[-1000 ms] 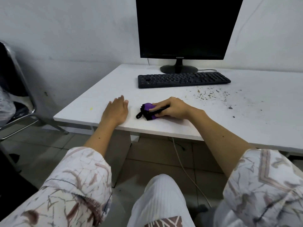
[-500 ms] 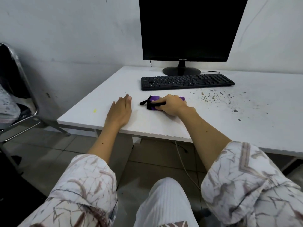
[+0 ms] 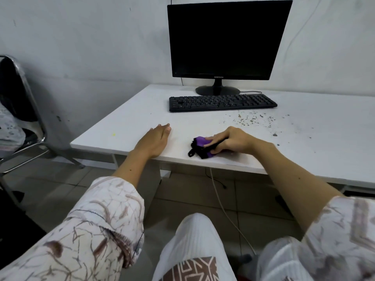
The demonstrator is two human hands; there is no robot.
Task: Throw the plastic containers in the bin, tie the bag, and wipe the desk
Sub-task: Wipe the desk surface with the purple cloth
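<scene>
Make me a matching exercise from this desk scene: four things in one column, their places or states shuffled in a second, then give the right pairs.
Things:
1. left hand
2. right hand
3. keyboard
4. dark specks

Places or states:
A. scattered on the desk to the right, in front of the keyboard
B. lies flat, palm down, near the front edge
C. grips the purple and black cloth
D. lies in front of the monitor stand

Pairs: 1-B, 2-C, 3-D, 4-A
</scene>
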